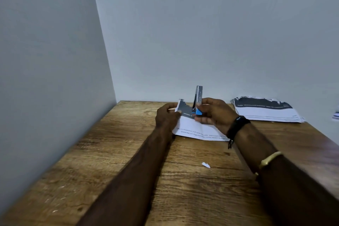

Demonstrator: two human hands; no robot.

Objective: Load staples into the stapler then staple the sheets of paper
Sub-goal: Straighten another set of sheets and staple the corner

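Observation:
A small blue and silver stapler (198, 102) stands with its top arm swung up, held in my right hand (214, 113) over a few sheets of paper (194, 128) lying on the wooden table (128, 161). My left hand (167, 117) pinches the torn, dark-printed far left corner of those sheets. The stapler's lower part is mostly hidden by my right fingers. I cannot see any staples.
A stack of printed sheets (266, 110) lies at the back right of the table against the wall. A small white paper scrap (206, 164) lies near the table's middle. A side wall stands along the table's left edge. Something small shows at the far right edge (336, 115).

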